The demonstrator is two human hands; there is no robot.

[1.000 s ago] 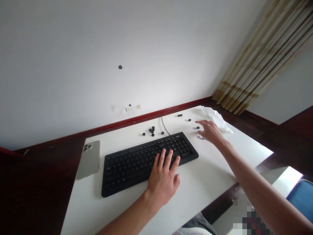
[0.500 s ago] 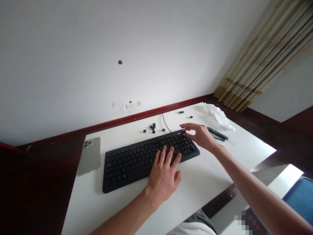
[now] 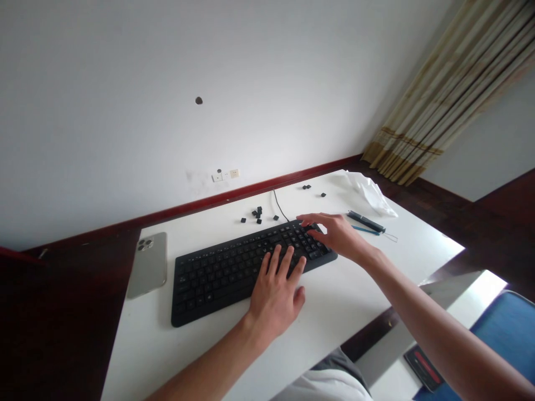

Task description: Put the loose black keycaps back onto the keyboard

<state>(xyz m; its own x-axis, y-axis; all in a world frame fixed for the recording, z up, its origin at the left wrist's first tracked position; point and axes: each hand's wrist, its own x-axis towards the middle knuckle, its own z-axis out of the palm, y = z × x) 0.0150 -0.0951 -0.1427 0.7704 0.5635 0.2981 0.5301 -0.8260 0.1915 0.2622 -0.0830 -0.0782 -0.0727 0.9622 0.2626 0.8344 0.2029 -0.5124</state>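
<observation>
A black keyboard (image 3: 217,273) lies across the white table (image 3: 346,301). My left hand (image 3: 276,289) rests flat on the keys right of the keyboard's middle, fingers spread. My right hand (image 3: 338,234) hovers over the number pad at the right end, thumb and forefinger pinched on a small black keycap (image 3: 311,225) just above the keys. Several loose black keycaps (image 3: 256,214) lie behind the keyboard, and a few more keycaps (image 3: 307,187) lie farther right.
A grey phone (image 3: 147,263) lies face down left of the keyboard. A dark pen (image 3: 366,221), a blue wire tool (image 3: 370,231) and a crumpled white plastic bag (image 3: 370,189) sit at the right. The keyboard cable (image 3: 279,207) runs to the wall. A blue chair (image 3: 501,323) stands at lower right.
My right hand left the table near the bag, where a loose keycap lay, and moved left to the number pad. The left hand has stayed on the keys.
</observation>
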